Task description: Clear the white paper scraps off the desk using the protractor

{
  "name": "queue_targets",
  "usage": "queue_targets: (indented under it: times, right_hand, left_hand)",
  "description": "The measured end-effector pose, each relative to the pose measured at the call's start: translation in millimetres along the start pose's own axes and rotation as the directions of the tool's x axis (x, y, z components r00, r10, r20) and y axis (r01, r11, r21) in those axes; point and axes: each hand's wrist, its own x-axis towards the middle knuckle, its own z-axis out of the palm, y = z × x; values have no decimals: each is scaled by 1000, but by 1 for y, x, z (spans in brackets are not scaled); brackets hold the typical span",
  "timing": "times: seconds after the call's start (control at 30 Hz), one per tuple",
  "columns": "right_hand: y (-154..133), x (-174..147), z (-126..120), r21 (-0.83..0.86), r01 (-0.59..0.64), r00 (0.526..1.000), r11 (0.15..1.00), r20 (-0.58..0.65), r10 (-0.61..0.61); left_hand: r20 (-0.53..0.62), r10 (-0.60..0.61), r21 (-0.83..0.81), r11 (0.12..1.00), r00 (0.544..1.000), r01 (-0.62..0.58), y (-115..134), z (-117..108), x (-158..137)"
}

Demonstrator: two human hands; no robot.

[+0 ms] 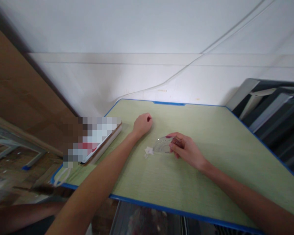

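Note:
A clear plastic protractor (163, 144) is pinched at its right end between the thumb and fingers of my right hand (182, 147). It is held low over the pale green tabletop (210, 130); whether it touches the surface I cannot tell. Beside its left corner lies a small crumpled white scrap (149, 150). My left hand (142, 124) rests on the table farther back, curled into a loose fist, and nothing shows in it. The protractor lies apart from that hand, to its right and nearer to me.
A thick book-like stack (105, 143), partly blurred out, lies along the table's left edge. Dark folders or panels (276, 114) lean at the right. Cardboard (22, 91) stands left, and a cable (171, 78) runs along the white wall. A bare limb (26, 215) shows at lower left.

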Motion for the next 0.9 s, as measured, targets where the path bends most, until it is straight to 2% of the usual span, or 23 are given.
queue_targets:
  times: [0.13,0.3,0.47,0.53,0.6,0.7,0.9]
  right_hand:
    - [-5,-2,-2,37,9,999,999,-44,-8]
    - [-6,-2,-2,43,2,999,999,-42,0]
    - [-5,-4,-1,9,45,991,999,-123,-44]
    - [-4,-5,0,29,64,995,998,-85,-61]
    - [-2,-6,3,37,62,998,997,8,-62]
    - [0,-6,6,-14,71,991,997,113,-69]
    - [-1,-6,8,-82,97,988,992,131,-85]
  left_hand:
    - [4,-3,6,1000,1000,3,1,-1,0]
    - [-1,3,8,1000,1000,-3,2,-1,-1]
    - [9,-12,13,1000,1000,12,2,-1,-1]
    - [10,-13,17,1000,1000,13,2,-1,-1]
    - [11,-9,20,1000,1000,9,1,-1,-1]
    - [18,-2,23,1000,1000,1,1,-1,0]
    - [7,12,25,1000,1000,-12,0,0,0]
